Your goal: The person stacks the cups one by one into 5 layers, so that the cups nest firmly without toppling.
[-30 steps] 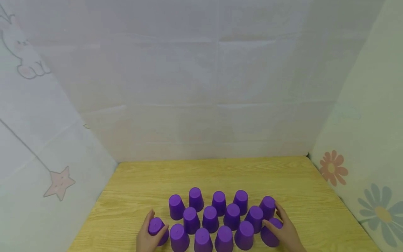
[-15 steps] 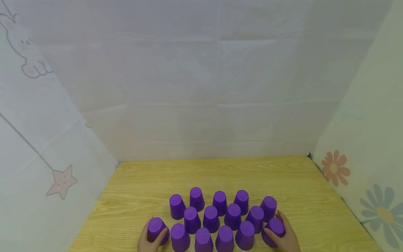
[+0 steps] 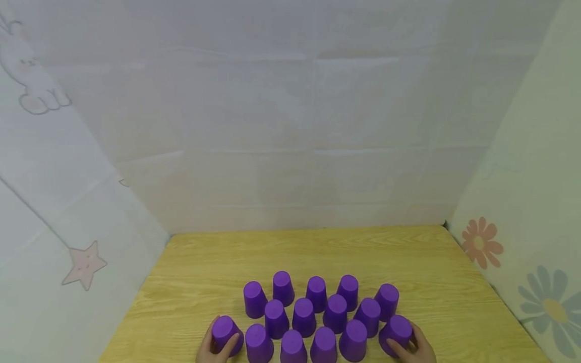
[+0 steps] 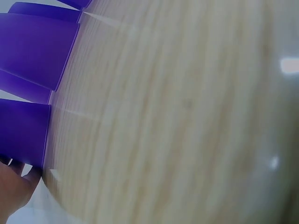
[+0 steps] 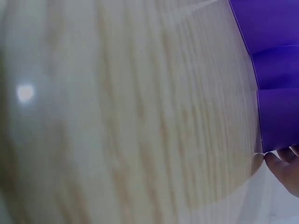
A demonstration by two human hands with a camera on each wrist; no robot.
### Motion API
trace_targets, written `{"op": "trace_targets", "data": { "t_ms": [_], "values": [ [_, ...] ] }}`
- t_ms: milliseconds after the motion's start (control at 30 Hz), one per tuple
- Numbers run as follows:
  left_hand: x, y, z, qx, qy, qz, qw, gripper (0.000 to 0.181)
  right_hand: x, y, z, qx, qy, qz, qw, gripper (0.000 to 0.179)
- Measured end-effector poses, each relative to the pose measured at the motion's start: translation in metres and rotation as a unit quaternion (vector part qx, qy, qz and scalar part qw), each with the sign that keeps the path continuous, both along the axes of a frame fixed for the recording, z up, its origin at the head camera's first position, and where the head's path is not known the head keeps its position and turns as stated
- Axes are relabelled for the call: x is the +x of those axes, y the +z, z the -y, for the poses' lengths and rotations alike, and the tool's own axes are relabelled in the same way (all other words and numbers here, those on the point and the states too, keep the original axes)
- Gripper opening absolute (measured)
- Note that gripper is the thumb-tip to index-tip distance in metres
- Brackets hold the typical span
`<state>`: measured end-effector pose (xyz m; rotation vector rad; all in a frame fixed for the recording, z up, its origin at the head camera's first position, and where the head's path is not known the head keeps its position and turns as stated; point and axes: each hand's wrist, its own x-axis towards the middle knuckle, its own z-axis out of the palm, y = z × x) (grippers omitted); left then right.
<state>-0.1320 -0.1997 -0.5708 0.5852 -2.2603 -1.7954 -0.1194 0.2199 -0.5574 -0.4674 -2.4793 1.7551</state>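
Observation:
Upside-down purple cups stand in three loose rows on the wooden table (image 3: 190,272). At the left end of the front row, my left hand (image 3: 207,351) holds a cup (image 3: 225,330), thumb on its near side and fingers round its outer side. My right hand (image 3: 419,348) holds the cup at the right end (image 3: 398,330) the same way, with its thumb in front. Low in the left wrist view, fingertips (image 4: 32,179) meet the rim of the left cup (image 4: 23,130). The right wrist view has fingertips (image 5: 275,163) at the rim of the right cup (image 5: 280,119).
Between the hands stand several front-row cups (image 3: 324,343), a middle row (image 3: 304,315) and a back row (image 3: 316,292). Pale cloth walls (image 3: 290,151) enclose the table at the back and sides, printed with a star (image 3: 84,264) and flowers (image 3: 552,307).
My right fingers have drawn back from beside the rear right cup to the side of the front right cup. My left fingers sit lower round their cup. The other cups stay put.

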Motion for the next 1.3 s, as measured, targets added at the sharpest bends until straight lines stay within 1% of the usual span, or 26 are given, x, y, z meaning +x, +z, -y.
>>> {"op": "trace_targets", "data": {
  "t_ms": [100,167,233,333,400,433,533,600,700,833,933,1067,1167,1200,1300],
  "values": [
    [-0.001,-0.004,0.004,-0.001,-0.01,0.014,0.9999,0.087,-0.001,-0.002,-0.001,-0.006,-0.003,0.008,1.0,0.081],
    [-0.002,-0.006,0.006,0.005,-0.02,0.022,0.9995,0.089,-0.003,-0.008,-0.003,-0.002,-0.007,0.013,0.9999,0.082],
    [-0.002,-0.007,0.008,0.002,-0.027,0.035,0.999,0.091,-0.004,-0.014,-0.007,-0.003,-0.009,0.015,0.9998,0.083],
    [-0.003,-0.008,0.009,0.005,-0.032,0.037,0.9988,0.091,-0.007,-0.022,-0.012,0.005,-0.012,0.008,0.9999,0.082],
    [-0.003,-0.009,0.009,0.003,-0.031,0.032,0.999,0.09,-0.008,-0.023,-0.015,0.017,-0.017,0.01,0.9997,0.085],
    [-0.003,-0.01,0.008,-0.004,-0.028,0.03,0.9992,0.088,-0.007,-0.02,-0.016,0.015,-0.015,0.011,0.9997,0.086],
    [-0.002,-0.011,0.009,-0.014,-0.023,0.02,0.9995,0.084,-0.007,-0.008,-0.02,0.035,-0.015,0.023,0.999,0.088],
    [-0.002,-0.011,0.009,-0.018,-0.02,0.026,0.9993,0.084,-0.006,0.004,-0.021,0.038,-0.009,0.019,0.9991,0.088],
    [-0.003,-0.012,0.01,-0.017,-0.021,0.034,0.9991,0.086,-0.006,0.016,-0.023,0.041,-0.003,-0.003,0.9992,0.082],
    [-0.004,-0.012,0.011,-0.01,-0.023,0.033,0.9992,0.088,-0.007,0.027,-0.027,0.059,0.003,-0.035,0.9976,0.071],
    [-0.004,-0.012,0.011,-0.005,-0.02,0.034,0.9992,0.091,-0.011,0.033,-0.031,0.064,0.01,-0.057,0.9962,0.067],
    [-0.003,-0.013,0.012,-0.008,-0.023,0.037,0.999,0.092,-0.02,0.038,-0.038,0.061,0.024,-0.056,0.9963,0.068],
    [-0.003,-0.013,0.012,-0.012,-0.03,0.035,0.9989,0.091,-0.027,0.04,-0.043,0.08,0.018,-0.066,0.9944,0.066],
    [-0.003,-0.013,0.012,-0.015,-0.03,0.039,0.9987,0.092,-0.03,0.04,-0.044,0.082,0.017,-0.077,0.9935,0.064],
    [-0.002,-0.012,0.013,-0.018,-0.031,0.035,0.9987,0.092,-0.038,0.04,-0.049,0.099,0.007,-0.098,0.9902,0.06]
  ]
}}
